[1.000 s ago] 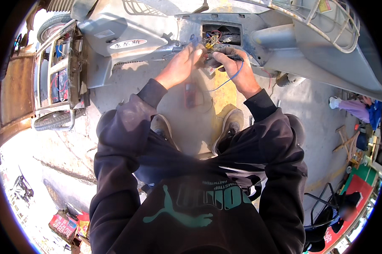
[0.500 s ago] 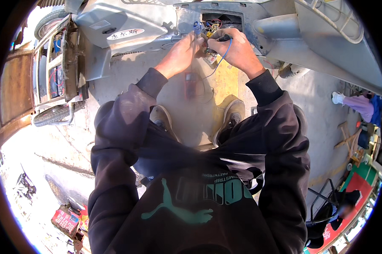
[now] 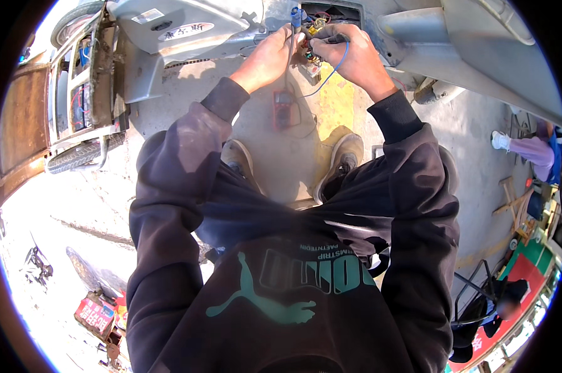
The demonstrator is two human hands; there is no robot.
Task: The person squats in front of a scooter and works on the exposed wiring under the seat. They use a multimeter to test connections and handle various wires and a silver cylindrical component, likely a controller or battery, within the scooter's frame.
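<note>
Left hand (image 3: 269, 59) pinches the wire bundle (image 3: 311, 25) at the far opening; right hand (image 3: 349, 53) grips a thin blue wire (image 3: 328, 73): light, limp, best held near its end

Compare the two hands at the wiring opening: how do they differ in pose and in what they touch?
The left hand reaches up with a thin probe by the blue connector; the right hand curls in a fist, pinching the blue wire that loops below it. Both work at the wire bundle in the grey body's opening.
</note>
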